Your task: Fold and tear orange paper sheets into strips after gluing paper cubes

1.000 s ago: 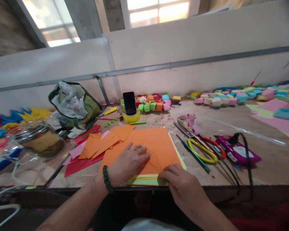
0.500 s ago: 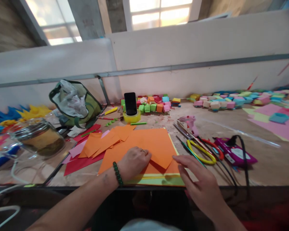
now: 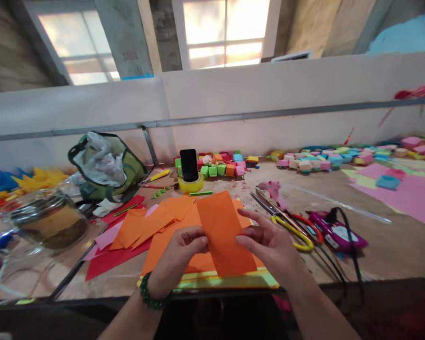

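An orange paper rectangle (image 3: pixel 224 236) is held up, slightly tilted, over a stack of orange, yellow and green sheets (image 3: pixel 230 282) at the table's front edge. My left hand (image 3: pixel 184 252) pinches its left edge between thumb and fingers. At its right edge, my right hand (image 3: pixel 267 241) grips it with thumb and fingers, the index finger stretched out. Cut orange pieces (image 3: pixel 150 224) lie left of the hands, over pink and red paper (image 3: pixel 109 259). A green bead bracelet is on my left wrist.
A phone (image 3: pixel 189 164) stands in a tape roll (image 3: pixel 191 185). Folded paper blocks (image 3: pixel 219 169) line the wall. Scissors (image 3: pixel 293 236), a pink glue gun (image 3: pixel 272 192) and a purple device (image 3: pixel 338 232) lie right. A glass jar (image 3: pixel 49 219) and a green bag (image 3: pixel 134 165) stand left.
The orange piece has been lifted from the stack and is now upright between both hands. My left hand has come off the sheets, and my right hand has taken hold of the paper. The view has shifted.
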`<action>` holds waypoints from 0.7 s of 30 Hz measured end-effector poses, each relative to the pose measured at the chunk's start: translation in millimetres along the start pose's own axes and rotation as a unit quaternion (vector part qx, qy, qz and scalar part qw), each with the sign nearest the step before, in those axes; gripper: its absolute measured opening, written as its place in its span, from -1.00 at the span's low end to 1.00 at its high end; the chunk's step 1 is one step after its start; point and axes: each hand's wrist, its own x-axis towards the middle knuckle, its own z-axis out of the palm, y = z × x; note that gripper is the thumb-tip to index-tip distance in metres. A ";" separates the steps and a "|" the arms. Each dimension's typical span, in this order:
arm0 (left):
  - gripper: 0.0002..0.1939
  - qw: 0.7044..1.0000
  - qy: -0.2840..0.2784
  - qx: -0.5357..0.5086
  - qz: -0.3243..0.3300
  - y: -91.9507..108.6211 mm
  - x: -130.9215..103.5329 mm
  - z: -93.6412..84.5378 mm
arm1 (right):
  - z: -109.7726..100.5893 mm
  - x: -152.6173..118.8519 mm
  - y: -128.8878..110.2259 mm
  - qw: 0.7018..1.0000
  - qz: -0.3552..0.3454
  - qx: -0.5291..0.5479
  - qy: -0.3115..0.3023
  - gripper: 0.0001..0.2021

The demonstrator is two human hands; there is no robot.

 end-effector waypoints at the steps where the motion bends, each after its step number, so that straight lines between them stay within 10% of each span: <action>1: -0.76 1.000 0.002 -0.011 -0.003 -0.5 -2.1 0.6 | 3.2 0.2 0.3 1.000 0.002 0.004 0.007 -0.45; 9: -0.68 0.998 0.055 -0.034 0.007 -0.5 -5.1 0.6 | 10.5 -0.4 7.4 1.000 0.016 0.010 -0.005 -0.45; 15: -0.06 0.984 0.155 0.071 0.043 -4.9 -12.3 13.1 | 19.8 -7.7 5.0 0.973 -0.115 -0.168 0.104 -0.48; 21: -0.49 0.997 0.017 -0.042 0.064 3.4 -19.7 34.8 | 40.3 -17.3 7.2 0.956 -0.194 -0.219 0.028 -0.48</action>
